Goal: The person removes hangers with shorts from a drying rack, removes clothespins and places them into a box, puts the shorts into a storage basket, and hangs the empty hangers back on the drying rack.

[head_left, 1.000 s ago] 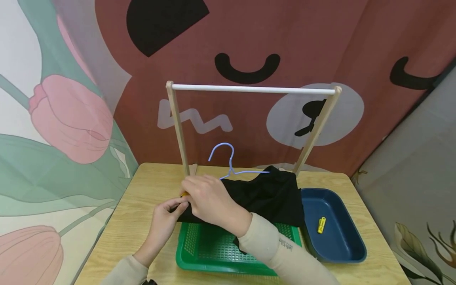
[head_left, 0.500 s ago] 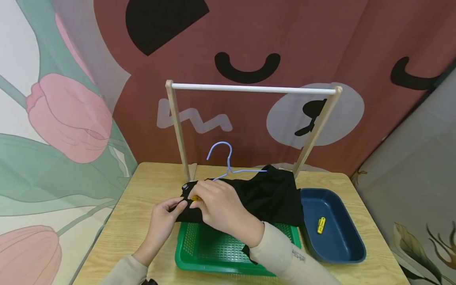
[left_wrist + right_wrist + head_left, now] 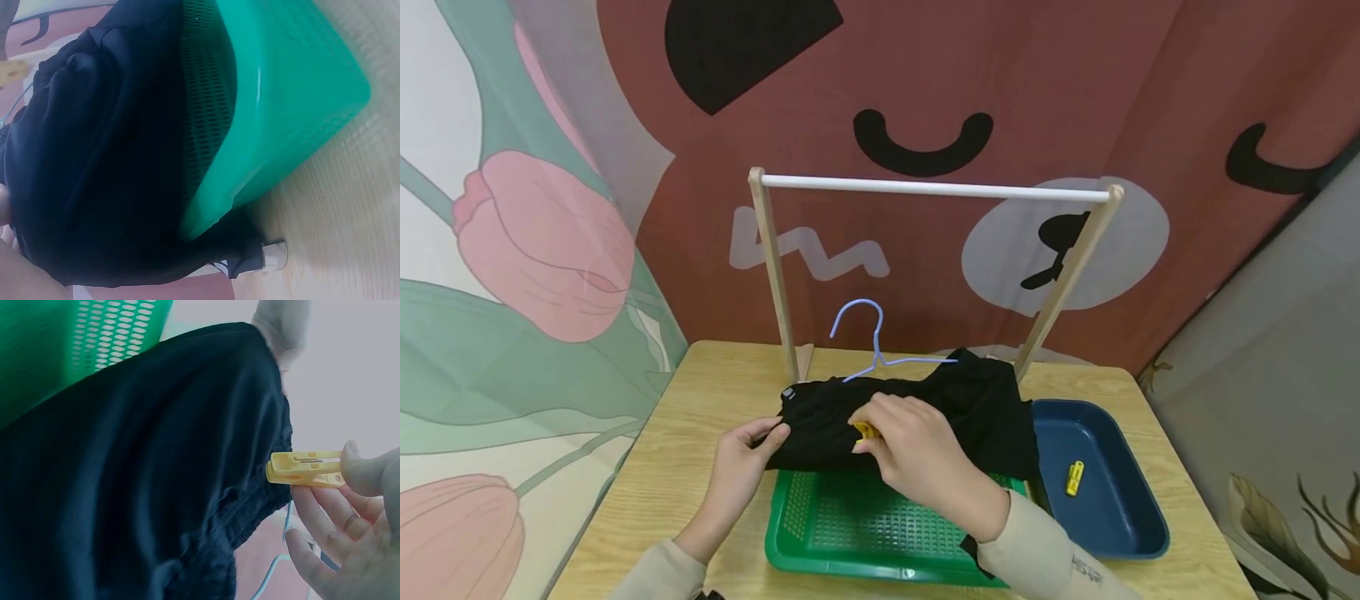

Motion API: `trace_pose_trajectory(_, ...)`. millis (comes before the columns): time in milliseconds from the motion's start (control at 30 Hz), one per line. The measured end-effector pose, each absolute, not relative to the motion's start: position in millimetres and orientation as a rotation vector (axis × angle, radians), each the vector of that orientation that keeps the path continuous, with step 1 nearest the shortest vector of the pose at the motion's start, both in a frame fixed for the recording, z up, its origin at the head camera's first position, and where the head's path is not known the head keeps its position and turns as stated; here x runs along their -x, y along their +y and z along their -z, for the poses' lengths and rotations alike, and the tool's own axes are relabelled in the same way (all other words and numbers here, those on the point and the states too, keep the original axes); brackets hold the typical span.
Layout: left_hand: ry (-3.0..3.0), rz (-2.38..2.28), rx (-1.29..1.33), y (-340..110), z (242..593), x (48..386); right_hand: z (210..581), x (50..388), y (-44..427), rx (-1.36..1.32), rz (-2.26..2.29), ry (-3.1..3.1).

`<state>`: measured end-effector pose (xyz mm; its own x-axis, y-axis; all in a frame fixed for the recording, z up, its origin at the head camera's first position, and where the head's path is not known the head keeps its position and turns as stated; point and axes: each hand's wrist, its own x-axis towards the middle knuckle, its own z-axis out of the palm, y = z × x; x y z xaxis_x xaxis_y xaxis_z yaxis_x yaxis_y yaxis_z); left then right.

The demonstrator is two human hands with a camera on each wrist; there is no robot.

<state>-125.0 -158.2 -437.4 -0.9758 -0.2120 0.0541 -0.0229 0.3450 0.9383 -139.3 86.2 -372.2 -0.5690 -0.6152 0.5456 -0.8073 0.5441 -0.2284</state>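
A black garment [image 3: 985, 408] with a gathered band lies across the far part of a green perforated basket [image 3: 887, 572]. My left hand [image 3: 730, 475] pinches the garment's left edge between thumb and fingers. Over the garment's middle, my right hand [image 3: 925, 450] holds a yellow clothespin [image 3: 306, 469] between thumb and fingers. In the right wrist view, the clothespin's tip is in front of the cloth; whether they touch, I cannot tell. A blue hanger [image 3: 877, 333] stands with its hook up behind the garment, its lower part hidden by the cloth. A small grey-white patch shows at the garment's far left corner.
Behind the garment rises a wooden rack with a white rail [image 3: 932, 187]. To the right sits a blue tray [image 3: 1150, 546] with another yellow clothespin [image 3: 1075, 478] in it. Everything stands on a wooden table [image 3: 647, 492], with a patterned curtain behind.
My right hand has moved right, away from the left hand, with the yellow clothespin, uncovering the garment's left part. The hanger's hook has shifted slightly left. My left hand keeps its pinch.
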Motion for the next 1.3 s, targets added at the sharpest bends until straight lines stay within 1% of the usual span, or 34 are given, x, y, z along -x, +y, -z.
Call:
trace_pose_trajectory(467, -2.416, 1.741, -0.224, -160, 439, 128, 396, 141, 133, -1.071, -0.541, -2.470)
trace_pose_trajectory(1033, -2.404, 1.735, -0.223, -160, 439, 126, 417, 132, 197, -0.942, -0.351, -2.577)
trace_pose_trajectory(1300, -2.421, 1.724, -0.225, -164, 440, 127, 427, 132, 228, -0.883, -0.353, -2.601)
